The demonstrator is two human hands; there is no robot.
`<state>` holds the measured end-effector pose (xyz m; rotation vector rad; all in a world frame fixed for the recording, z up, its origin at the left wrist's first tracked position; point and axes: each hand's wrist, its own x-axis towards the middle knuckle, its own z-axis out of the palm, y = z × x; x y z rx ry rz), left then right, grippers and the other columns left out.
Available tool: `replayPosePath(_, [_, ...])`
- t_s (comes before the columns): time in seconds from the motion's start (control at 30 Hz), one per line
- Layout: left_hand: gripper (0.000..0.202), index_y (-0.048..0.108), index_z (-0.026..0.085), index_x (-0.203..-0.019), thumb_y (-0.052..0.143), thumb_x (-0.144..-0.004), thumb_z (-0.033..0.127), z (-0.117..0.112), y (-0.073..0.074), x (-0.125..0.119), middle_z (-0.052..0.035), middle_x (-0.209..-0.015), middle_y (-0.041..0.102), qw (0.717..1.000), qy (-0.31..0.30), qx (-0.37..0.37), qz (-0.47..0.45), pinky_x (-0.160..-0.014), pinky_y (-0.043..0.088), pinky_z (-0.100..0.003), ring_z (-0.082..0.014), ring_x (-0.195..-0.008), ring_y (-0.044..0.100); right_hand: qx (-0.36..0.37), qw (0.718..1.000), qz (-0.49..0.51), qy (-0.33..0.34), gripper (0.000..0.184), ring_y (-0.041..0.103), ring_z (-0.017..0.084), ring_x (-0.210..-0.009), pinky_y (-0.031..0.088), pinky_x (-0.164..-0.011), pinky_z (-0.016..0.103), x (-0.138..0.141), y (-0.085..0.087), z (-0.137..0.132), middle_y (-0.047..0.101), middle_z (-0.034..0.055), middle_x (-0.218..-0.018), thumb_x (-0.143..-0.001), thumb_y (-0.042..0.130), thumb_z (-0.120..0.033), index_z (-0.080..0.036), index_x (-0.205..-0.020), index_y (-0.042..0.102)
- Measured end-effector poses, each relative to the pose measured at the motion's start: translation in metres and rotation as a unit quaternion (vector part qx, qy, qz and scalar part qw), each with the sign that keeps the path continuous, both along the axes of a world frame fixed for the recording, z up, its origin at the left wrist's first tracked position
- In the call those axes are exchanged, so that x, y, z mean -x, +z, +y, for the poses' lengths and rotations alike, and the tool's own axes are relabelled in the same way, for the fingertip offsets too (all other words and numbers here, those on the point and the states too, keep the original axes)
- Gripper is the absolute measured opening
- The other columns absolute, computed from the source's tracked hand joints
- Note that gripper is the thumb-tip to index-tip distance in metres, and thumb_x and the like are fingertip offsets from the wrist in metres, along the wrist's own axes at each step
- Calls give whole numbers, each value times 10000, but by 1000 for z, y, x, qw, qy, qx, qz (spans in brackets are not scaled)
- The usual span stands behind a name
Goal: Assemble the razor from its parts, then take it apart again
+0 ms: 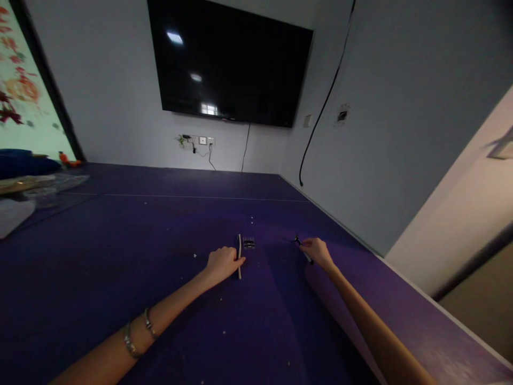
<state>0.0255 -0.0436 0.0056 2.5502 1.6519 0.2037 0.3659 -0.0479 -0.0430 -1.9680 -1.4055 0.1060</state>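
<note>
My left hand (223,263) is closed around a thin, pale, slightly curved stick (239,243) that stands out above and below the fingers. Just right of the stick's upper end lies a small clear case (249,243) with dark pieces in it, on the purple surface. Farther right, my right hand (316,251) pinches a slim tool (308,258) with a dark head and a lighter handle, which slants down to the right. It looks somewhat like a razor, but is too small to be sure. Two metal bracelets (130,339) circle my left forearm.
The wide purple surface (120,256) carries scattered white specks. Plastic bags (44,187) and a dark blue bundle (26,163) lie at the far left, with an orange object (69,160) behind. A black cable (316,123) hangs down the right wall; a large television (232,64) hangs ahead.
</note>
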Motion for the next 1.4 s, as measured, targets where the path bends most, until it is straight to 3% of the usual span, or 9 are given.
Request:
replayPosePath(0.3, [340, 676, 167, -869, 448, -821, 414, 5, -2, -12, -115, -887, 682, 999, 12, 16, 38, -712, 479, -331, -250, -857, 647, 26, 997, -72, 2, 164, 645, 214, -652, 410, -563, 251, 8, -3, -2, 691, 96, -657, -665, 557, -186, -183, -637, 718])
replayPosePath(0.53, [306, 673, 153, -901, 417, -829, 305, 7, -9, -17, -133, -911, 681, 999, 11, 10, 38, -726, 492, -354, -255, -869, 650, -2, 993, -107, 43, 214, 635, 216, -784, 431, -691, 266, 29, 13, -10, 692, 113, -842, -699, 528, -178, -179, -764, 731])
replayPosePath(0.7, [314, 679, 155, -855, 406, -837, 308, 4, -5, -11, -118, -896, 687, 1000, 13, 5, 26, -719, 486, -337, -252, -860, 651, -60, 990, 46, 118, 196, 627, 202, -748, 462, -702, 299, 75, 23, -9, 688, 84, -829, -677, 568, -187, -182, -809, 713])
replayPosePath(0.8, [330, 677, 158, -849, 383, -852, 308, -3, 3, -11, -116, -876, 689, 1000, 2, -25, 15, -721, 483, -343, -248, -846, 652, -29, 947, 270, 171, 197, 610, 170, -647, 485, -588, 287, 115, 29, -9, 664, 43, -734, -650, 646, -255, -186, -831, 680])
replayPosePath(0.9, [346, 663, 163, -900, 359, -869, 324, -13, 10, -15, -118, -861, 687, 998, -21, -56, 8, -715, 485, -364, -256, -831, 654, 19, 854, 483, 194, 300, 601, 133, -626, 503, -573, 274, 153, 38, -11, 638, 17, -736, -625, 703, -274, -181, -899, 623])
replayPosePath(0.97, [347, 651, 164, -938, 348, -876, 321, -20, 13, -18, -122, -859, 685, 997, -30, -71, 8, -716, 485, -377, -261, -828, 654, 51, 803, 561, 194, 348, 595, 116, -590, 502, -557, 268, 172, 44, -14, 627, 2, -733, -611, 723, -266, -183, -919, 583])
replayPosePath(1.03, [339, 638, 165, -963, 344, -880, 312, -27, 13, -20, -124, -858, 685, 996, -38, -85, 8, -713, 485, -386, -266, -826, 654, 67, 779, 593, 192, 350, 573, 102, -533, 478, -501, 247, 184, 48, -16, 610, -15, -695, -614, 726, -273, -183, -907, 556])
replayPosePath(1.23, [342, 611, 160, -973, 335, -891, 343, -38, 10, -26, -116, -834, 684, 992, -69, -105, 2, -672, 481, -376, -265, -776, 656, 41, 800, 570, 183, 320, 552, 95, -526, 429, -448, 203, 183, 47, -18, 590, -26, -651, -598, 725, -205, -176, -864, 549])
replayPosePath(1.4, [363, 589, 174, -895, 311, -901, 406, -34, 10, -25, -85, -848, 660, 984, -118, -124, -49, -689, 468, -348, -229, -796, 630, 17, 834, 520, 184, 294, 574, 117, -597, 503, -531, 262, 139, 49, -19, 602, -9, -693, -609, 708, -230, -178, -878, 602])
